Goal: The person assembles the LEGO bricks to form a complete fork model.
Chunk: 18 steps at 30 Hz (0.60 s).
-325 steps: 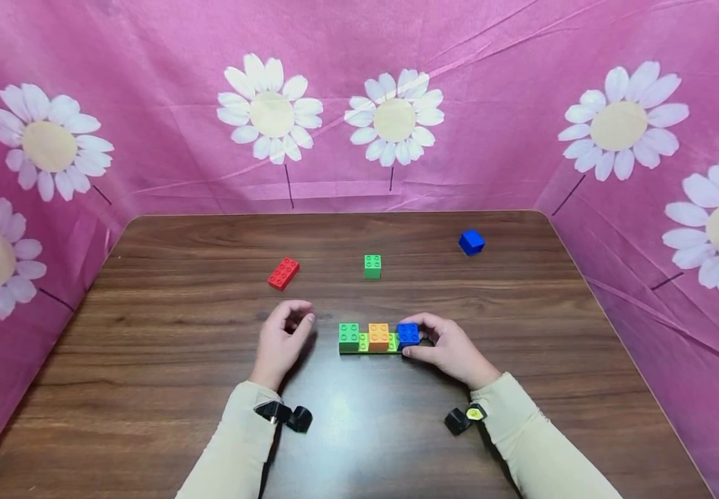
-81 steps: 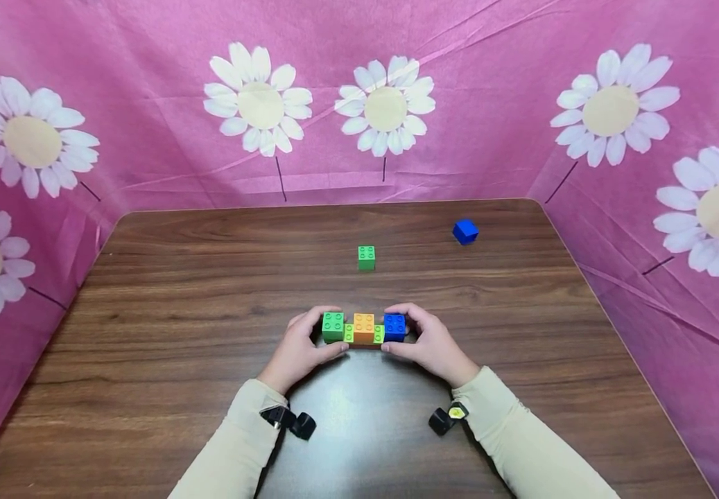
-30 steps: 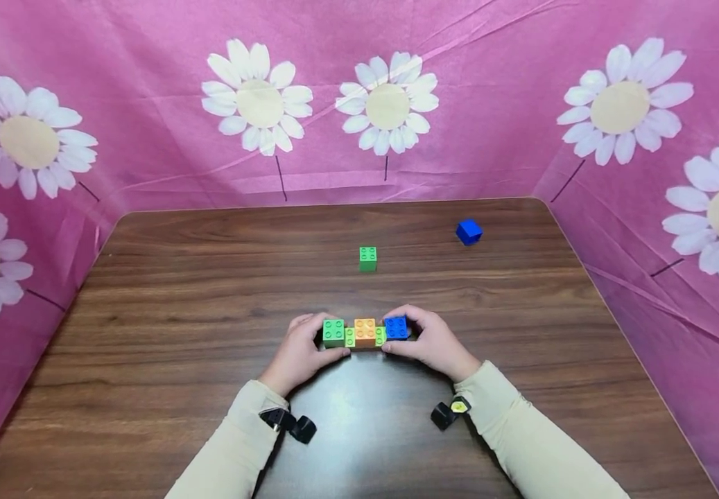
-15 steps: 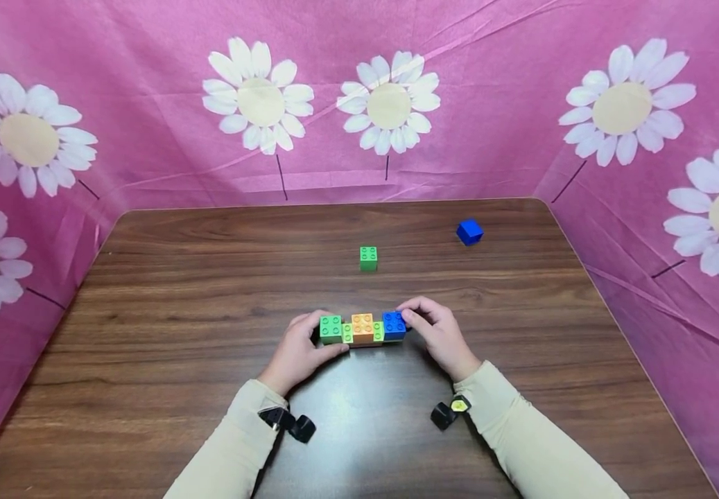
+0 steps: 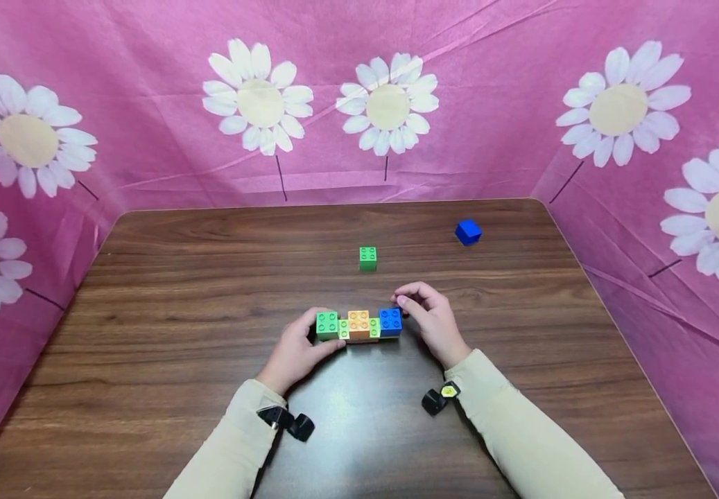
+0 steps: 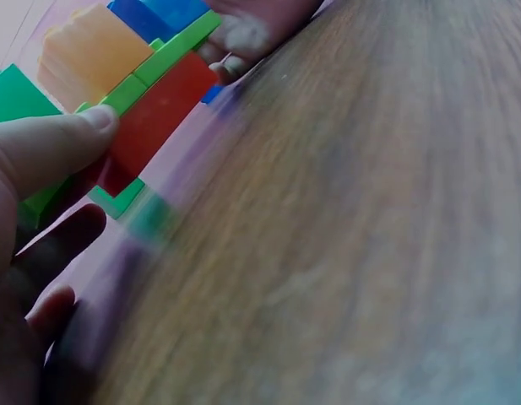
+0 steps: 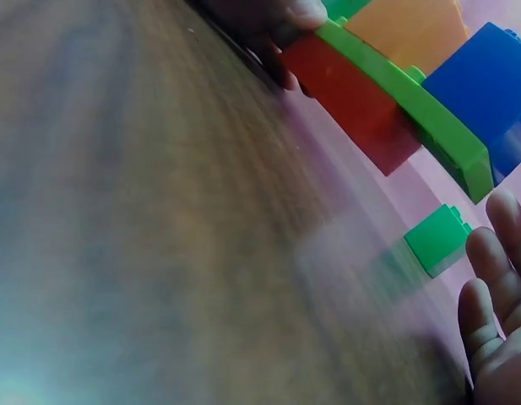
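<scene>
"Multicolour plastic brick assembly [image 5: 358,324], near table ctr.: setting & grip?"

"Pink cloth [image 5: 334,28] w/ printed white daisies at rear; dark-brown wood-grain table [image 5: 197,270] before it. Bare R. hand [image 5: 437,322]: grip released, fingers loosely bent just beside the blue end, nothing visibly held; contact, can't tell. Bare L. hand [image 5: 295,351]: grasping the green end, thumb on near side."

"Parts?"

"Long light-green studded plate [image 7: 446,131]; beneath it, red rectangular brick [image 6: 163,110]; on top, L. to R., four-stud green end brick [image 5: 326,326], four-stud orange brick, four-stud blue end brick [image 5: 390,322]. Loose on table beyond: four-stud green brick [image 5: 368,259] & plain-sided blue brick [image 5: 468,232], the latter farther R."

"Change?"

"1 s ago both hands gripped the ends; R. hand has since let go. Implication (judged): L. hand alone supports the assembly, & the joints apparently hold."

"View diff.?"

"Wrist views: red brick plain under plate, seemingly clear of table. Head view: only a thin reddish strip there, but both loose bricks whole, well apart."
</scene>
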{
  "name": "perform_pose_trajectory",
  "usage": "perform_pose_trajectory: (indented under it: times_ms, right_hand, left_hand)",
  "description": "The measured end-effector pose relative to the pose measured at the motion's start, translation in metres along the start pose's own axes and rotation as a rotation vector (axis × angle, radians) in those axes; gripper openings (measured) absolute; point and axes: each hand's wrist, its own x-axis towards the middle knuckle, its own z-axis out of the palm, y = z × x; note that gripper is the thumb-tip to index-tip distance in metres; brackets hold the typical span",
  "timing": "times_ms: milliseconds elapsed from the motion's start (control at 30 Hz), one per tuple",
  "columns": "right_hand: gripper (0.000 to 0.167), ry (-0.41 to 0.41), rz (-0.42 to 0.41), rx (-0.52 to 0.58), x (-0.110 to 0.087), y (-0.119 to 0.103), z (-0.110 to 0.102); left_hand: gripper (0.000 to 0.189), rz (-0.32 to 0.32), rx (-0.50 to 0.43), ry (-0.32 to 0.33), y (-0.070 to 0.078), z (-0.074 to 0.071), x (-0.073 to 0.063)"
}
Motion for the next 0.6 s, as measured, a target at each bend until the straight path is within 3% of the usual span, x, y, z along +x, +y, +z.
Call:
perform_pose_trajectory:
  times_ms: [267, 433, 600]
  right_hand:
    - [0.017, 0.061, 0.051, -0.084, 0.02, -0.014, 0.012]
    - [0.02, 0.101, 0.049, -0.127, 0.04, 0.007, 0.014]
    - [0.031, 0.085, 0.048, -0.142, 0.058, 0.014, 0.014]
  left_hand:
    - [0.047, -0.027, -0.065, 0.051, 0.001, -0.002, 0.001]
    - [0.051, -0.053, -0.104, 0.078, 0.002, -0.003, 0.002]
    - [0.053, -0.086, -0.108, 0.085, 0.002, -0.003, 0.002]
